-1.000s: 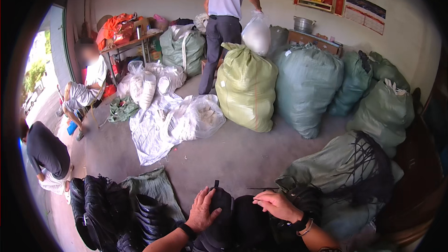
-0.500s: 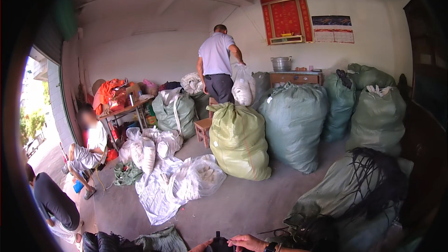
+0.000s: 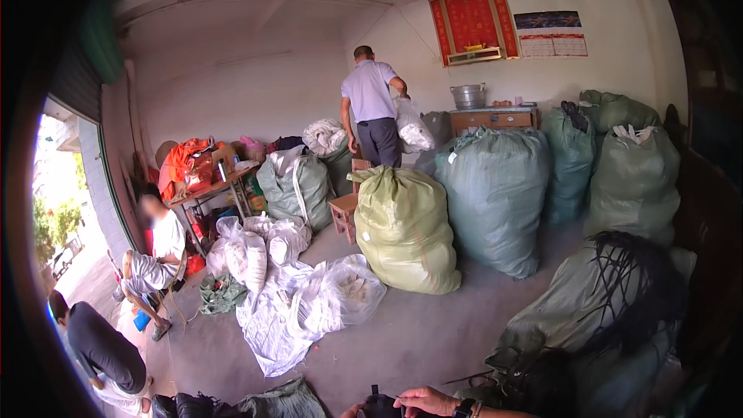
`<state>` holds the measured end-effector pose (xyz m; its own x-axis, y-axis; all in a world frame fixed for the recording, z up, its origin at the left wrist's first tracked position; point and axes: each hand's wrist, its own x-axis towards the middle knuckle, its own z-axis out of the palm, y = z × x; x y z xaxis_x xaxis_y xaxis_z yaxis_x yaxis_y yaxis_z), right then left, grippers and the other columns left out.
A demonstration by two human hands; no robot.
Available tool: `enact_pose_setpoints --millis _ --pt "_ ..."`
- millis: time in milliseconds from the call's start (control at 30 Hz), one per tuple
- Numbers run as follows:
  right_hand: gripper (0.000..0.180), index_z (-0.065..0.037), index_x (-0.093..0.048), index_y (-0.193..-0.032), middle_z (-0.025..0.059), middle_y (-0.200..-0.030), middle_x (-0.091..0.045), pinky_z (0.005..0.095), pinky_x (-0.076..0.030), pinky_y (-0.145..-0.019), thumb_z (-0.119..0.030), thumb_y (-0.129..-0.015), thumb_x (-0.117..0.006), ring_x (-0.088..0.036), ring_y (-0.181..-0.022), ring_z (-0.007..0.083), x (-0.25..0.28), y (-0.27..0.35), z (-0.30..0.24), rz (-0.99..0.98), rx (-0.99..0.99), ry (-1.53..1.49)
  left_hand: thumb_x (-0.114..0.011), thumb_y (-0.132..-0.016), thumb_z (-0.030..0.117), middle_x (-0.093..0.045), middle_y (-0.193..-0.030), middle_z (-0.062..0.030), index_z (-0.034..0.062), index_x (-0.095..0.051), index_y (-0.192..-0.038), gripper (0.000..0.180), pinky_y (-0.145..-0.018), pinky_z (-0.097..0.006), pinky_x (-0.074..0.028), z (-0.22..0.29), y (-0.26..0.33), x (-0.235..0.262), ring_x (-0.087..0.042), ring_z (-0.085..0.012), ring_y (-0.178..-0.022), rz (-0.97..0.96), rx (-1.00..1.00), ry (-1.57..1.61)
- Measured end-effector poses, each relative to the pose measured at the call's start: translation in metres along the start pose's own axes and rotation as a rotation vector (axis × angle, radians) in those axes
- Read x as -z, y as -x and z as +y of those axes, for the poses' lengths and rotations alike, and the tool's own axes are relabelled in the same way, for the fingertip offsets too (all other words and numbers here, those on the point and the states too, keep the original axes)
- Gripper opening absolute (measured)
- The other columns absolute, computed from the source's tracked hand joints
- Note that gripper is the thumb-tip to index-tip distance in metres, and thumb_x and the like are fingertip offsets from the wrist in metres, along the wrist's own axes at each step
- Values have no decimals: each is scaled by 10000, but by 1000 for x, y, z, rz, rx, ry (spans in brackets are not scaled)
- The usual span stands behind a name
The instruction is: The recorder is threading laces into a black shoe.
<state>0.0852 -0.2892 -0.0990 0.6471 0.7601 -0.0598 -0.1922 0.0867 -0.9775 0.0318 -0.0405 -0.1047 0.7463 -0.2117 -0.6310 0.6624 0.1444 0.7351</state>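
At the lower edge, a small black item [image 3: 378, 404] with a short upright tab lies between my hands; its kind is unclear. My right hand [image 3: 427, 401], with a dark watch [image 3: 464, 408] at the wrist, has its fingers closed in a pinch beside the item. A thin dark piece seems to run down from those fingertips. Only a little of my left hand [image 3: 353, 410] shows, on the item's left side, and its fingers are mostly cut off. Black bundled material [image 3: 193, 405] and green woven cloth [image 3: 283, 400] lie to the left.
Black strands [image 3: 635, 286] drape over a green sack [image 3: 546, 306] at right. Tall stuffed sacks, one yellow-green [image 3: 406, 232] and one blue-green [image 3: 495, 201], stand ahead. White sheeting [image 3: 271, 333] covers some floor. A person [image 3: 373, 104] carries a white bag [image 3: 414, 125]; two people [image 3: 159, 251] [image 3: 104, 344] are at left.
The view has shifted slightly. At the back, the person has stepped away, and the white bag swings out to the right. My hands stay by the black item, the right one still pinching.
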Motion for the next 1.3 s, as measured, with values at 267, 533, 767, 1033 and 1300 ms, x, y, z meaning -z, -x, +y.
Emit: enact_pose_setpoints --millis 267,533,767,1033,1300 --pt "268 -12 -639 -1055 10 -822 -639 219 -503 -685 -216 -965 -489 -607 -713 74 -4 7 -19 61 -24 62 -461 -884 494 -306 -1430 -237 83 -398 -1374 642 -1055 -542 -245 14 97 -63 -282 -430 -1312 203 -1306 -1366" --pt "292 -13 -634 -1060 28 -865 -650 217 -509 -660 -257 -958 -512 -614 -699 82 -8 10 -23 55 -19 116 -437 -800 661 -322 -1455 -131 137 -417 -1370 775 -997 -679 -166 -35 106 -30 -260 -388 -1342 -222 -1225 -1599" --pt "243 -15 -647 -972 37 -705 -630 221 -463 -613 -223 -942 -525 -589 -635 99 -28 21 -46 110 -60 51 -481 -739 685 -344 -1442 -120 149 -428 -1356 819 -980 -712 -122 -61 87 -23 -258 -374 -1343 -187 -1263 -1548" --pt "256 -14 -648 -962 40 -697 -631 228 -467 -606 -238 -939 -528 -593 -626 101 -24 15 -47 110 -60 55 -497 -719 687 -355 -1435 -118 149 -426 -1359 839 -989 -706 -112 -62 82 -23 -254 -363 -1347 -172 -1263 -1571" --pt "233 -21 -640 -985 42 -818 -652 235 -496 -625 -224 -931 -539 -613 -656 114 -9 4 -17 126 -37 47 -460 -746 691 -377 -1422 -118 145 -454 -1338 805 -991 -700 -120 -61 83 -26 -276 -360 -1338 -147 -1287 -1515"
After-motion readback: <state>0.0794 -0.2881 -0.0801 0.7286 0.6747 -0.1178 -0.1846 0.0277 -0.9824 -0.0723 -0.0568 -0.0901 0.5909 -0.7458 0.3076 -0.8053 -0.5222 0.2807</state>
